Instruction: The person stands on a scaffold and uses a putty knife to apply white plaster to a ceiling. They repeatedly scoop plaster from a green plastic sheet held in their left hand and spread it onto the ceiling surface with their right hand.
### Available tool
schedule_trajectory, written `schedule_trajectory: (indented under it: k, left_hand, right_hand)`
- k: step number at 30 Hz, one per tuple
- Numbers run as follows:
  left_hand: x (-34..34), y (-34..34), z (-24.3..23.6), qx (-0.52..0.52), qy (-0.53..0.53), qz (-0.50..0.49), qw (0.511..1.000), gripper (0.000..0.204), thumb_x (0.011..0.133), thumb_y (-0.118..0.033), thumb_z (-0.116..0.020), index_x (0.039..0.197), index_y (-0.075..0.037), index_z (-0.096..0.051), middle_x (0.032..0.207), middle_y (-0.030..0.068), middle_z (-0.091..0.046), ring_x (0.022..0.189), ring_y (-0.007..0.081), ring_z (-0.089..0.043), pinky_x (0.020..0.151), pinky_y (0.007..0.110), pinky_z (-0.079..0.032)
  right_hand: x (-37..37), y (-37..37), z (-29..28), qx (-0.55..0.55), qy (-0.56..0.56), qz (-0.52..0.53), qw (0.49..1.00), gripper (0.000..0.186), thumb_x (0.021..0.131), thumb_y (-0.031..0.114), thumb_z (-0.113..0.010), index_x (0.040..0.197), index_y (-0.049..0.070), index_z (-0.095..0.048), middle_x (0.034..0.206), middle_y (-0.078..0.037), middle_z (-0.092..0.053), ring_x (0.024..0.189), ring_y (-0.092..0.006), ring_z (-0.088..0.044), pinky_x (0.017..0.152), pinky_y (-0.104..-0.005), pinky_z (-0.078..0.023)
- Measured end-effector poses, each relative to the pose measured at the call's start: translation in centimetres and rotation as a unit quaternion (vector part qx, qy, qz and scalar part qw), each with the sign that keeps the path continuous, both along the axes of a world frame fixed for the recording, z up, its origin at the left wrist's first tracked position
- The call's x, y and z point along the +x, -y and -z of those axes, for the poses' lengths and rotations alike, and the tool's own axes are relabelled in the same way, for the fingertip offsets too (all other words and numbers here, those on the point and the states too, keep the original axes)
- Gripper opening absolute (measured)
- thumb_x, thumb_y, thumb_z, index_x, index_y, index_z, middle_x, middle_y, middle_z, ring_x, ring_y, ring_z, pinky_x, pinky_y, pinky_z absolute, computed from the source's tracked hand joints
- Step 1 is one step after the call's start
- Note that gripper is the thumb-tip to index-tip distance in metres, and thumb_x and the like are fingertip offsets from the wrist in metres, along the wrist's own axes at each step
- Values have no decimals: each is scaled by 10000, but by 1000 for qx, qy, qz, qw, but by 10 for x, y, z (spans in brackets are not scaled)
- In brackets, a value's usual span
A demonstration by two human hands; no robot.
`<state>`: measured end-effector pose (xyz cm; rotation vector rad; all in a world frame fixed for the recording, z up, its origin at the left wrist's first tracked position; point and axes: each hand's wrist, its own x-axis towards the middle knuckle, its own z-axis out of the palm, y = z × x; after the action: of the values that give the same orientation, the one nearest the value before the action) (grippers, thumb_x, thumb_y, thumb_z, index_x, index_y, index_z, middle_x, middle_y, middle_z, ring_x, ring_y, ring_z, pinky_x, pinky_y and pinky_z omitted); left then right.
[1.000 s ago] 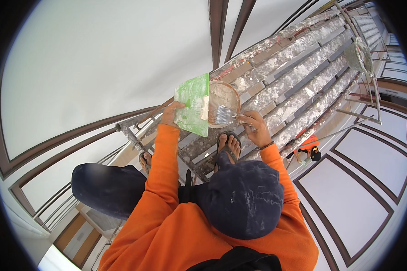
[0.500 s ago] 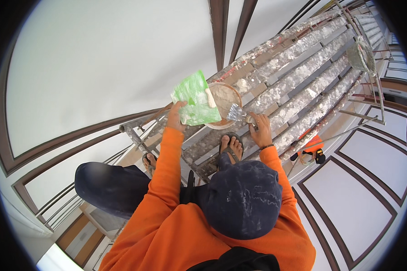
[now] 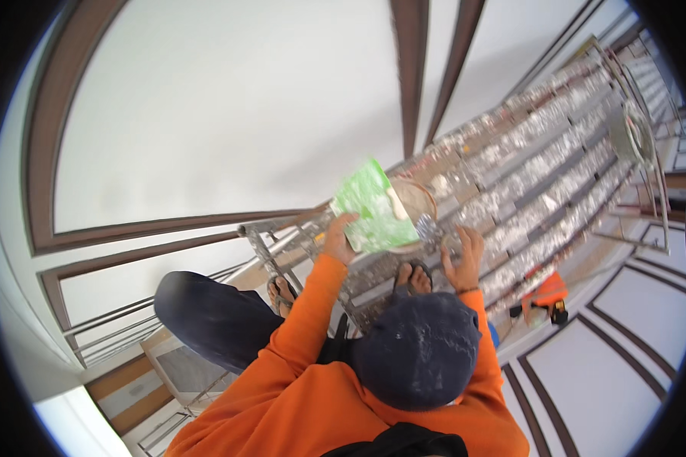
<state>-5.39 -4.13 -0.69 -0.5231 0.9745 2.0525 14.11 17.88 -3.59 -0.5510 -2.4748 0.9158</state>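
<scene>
White wall [image 3: 229, 114]: fills the 9 to 12 o'clock part of the view, framed by dark brown trim [image 3: 168, 228] curving along its lower edge.

Dark trousered knee [image 3: 206, 320]: at 8 o'clock, bent, with a sandalled foot [image 3: 280, 293] just beside it on the platform edge.

Left hand [image 3: 337, 238]: near centre, at the end of an orange sleeve [image 3: 305, 305], fingers closed on the lower edge of a green plastic bag [image 3: 370, 207]. The bag is held up and tilted, its upper part overlapping the rim of the bucket.

Bucket [image 3: 419, 202]: round, pale, spattered, standing on the scaffold platform just at 1 o'clock from the left hand; partly hidden behind the bag.

Second foot [image 3: 411, 278]: in a sandal, on the planks below the bucket.

Right hand [image 3: 463, 255]: fingers spread fairly wide, raised just beside the bucket's right side; whether it touches anything cannot be told.

Dark cap [image 3: 423, 346]: at 6 o'clock, speckled white.

Scaffold platform [image 3: 541, 167]: paint-spattered metal planks running toward 2 o'clock.

Orange tool [image 3: 545, 293]: lying at 4 o'clock, below the platform edge.
</scene>
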Motion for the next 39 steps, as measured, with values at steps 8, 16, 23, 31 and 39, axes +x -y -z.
schedule_trajectory:
  k: [8, 16, 23, 31, 39]
  left_hand:
    - [8, -4, -74, 144, -33, -54, 988, 446, 914, -22, -568, 1349, 14, -481, 1302, 172, -597, 1186, 302, -608, 1052, 474, -483]
    - [-18, -32, -179, 171, -221, -88, 956, 420, 973, -81, -609, 1360, -5, -464, 1332, 122, -560, 1199, 250, -587, 1011, 411, -520]
    - [-31, 6, -237, 27, -246, -91, 964, 384, 978, -196, -635, 1301, -15, -534, 1241, 113, -612, 1115, 218, -627, 903, 422, -576]
    - [-53, 34, -311, -24, -372, -54, 926, 418, 978, -290, -645, 1215, 51, -600, 1112, 129, -667, 937, 194, -693, 744, 306, -618]
    - [-123, 105, -357, -203, -618, 110, 752, 265, 984, -246, -631, 1022, 1, -718, 858, 94, -717, 728, 153, -690, 602, 265, -549]
  right_hand:
    - [-31, 28, -28, -127, -117, -67, 983, 426, 921, 210, -635, 1250, -47, -553, 1091, -231, -615, 994, -405, -578, 902, -483, -459]
    - [-164, 40, -161, -100, -207, -337, 913, 504, 961, 334, -600, 1281, -52, -554, 1210, -247, -602, 1089, -426, -575, 966, -474, -437]
    - [-213, 51, -178, -456, -159, -295, 824, 439, 1008, 251, -556, 1321, -52, -503, 1287, -201, -536, 1155, -295, -558, 1011, -404, -418]
    - [-233, 97, -274, -476, -203, -351, 781, 460, 1008, 248, -540, 1378, -5, -436, 1300, -137, -542, 1198, -237, -525, 1048, -387, -408]
    - [-240, 147, -333, -643, -324, -212, 661, 534, 920, 172, -535, 1411, 18, -390, 1324, -144, -536, 1145, -279, -590, 888, -441, -534]
